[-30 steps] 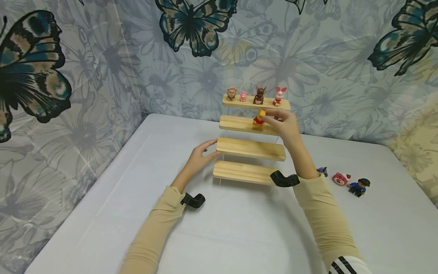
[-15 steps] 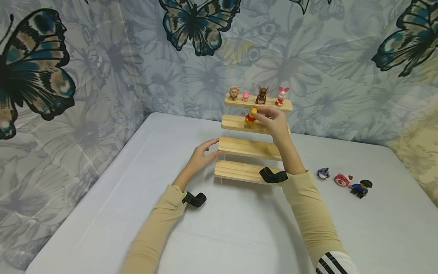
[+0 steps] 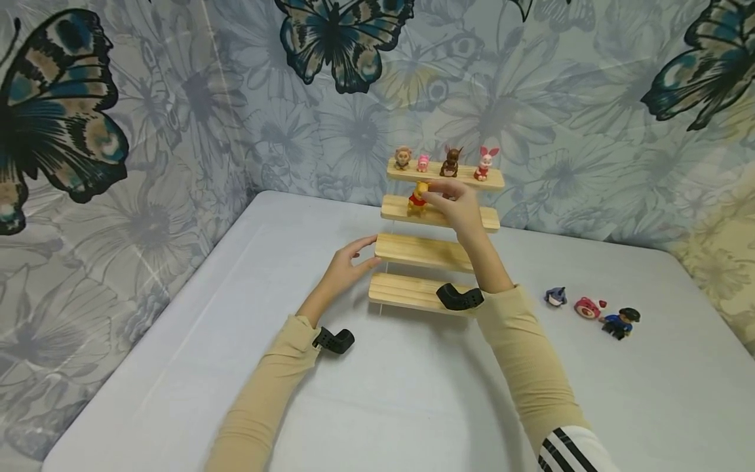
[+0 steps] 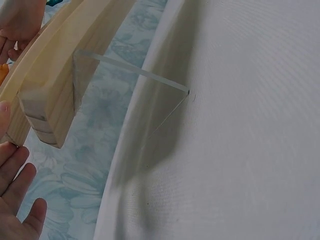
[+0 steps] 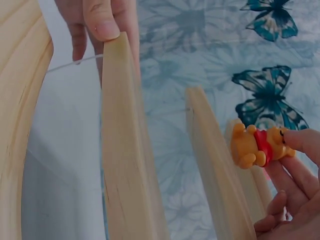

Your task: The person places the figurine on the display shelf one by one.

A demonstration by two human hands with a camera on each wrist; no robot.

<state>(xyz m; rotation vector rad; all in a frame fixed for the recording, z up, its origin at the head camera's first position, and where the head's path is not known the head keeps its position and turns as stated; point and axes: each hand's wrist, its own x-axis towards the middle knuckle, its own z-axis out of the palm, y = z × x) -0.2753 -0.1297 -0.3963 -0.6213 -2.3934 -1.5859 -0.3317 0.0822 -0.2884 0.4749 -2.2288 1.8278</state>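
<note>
My right hand (image 3: 463,211) pinches a yellow bear figurine (image 3: 417,199) in a red shirt by its head, between thumb and fingers. In the head view the bear is upright, its feet right at the second board from the top (image 3: 394,208) of a four-tier wooden display stand. The right wrist view shows the bear figurine (image 5: 264,146) held at the fingertips, with its feet pointing away from the hand (image 5: 300,200). With thumb and fingers, my left hand (image 3: 342,272) holds the left end of the board below (image 3: 421,252); its thumb (image 5: 104,22) lies on the board's end.
Along the top board (image 3: 436,172) stand several small figurines: a lion-like one (image 3: 403,158), a small pink one (image 3: 423,163), a brown one (image 3: 451,161) and a pink-eared one (image 3: 485,163). On the white table to the right lie a blue-grey figurine (image 3: 556,297), a pink one (image 3: 586,308) and a capped figure (image 3: 619,323).
My right hand has moved left along the second board with the bear figurine. The left hand keeps its hold on the board's end.
</note>
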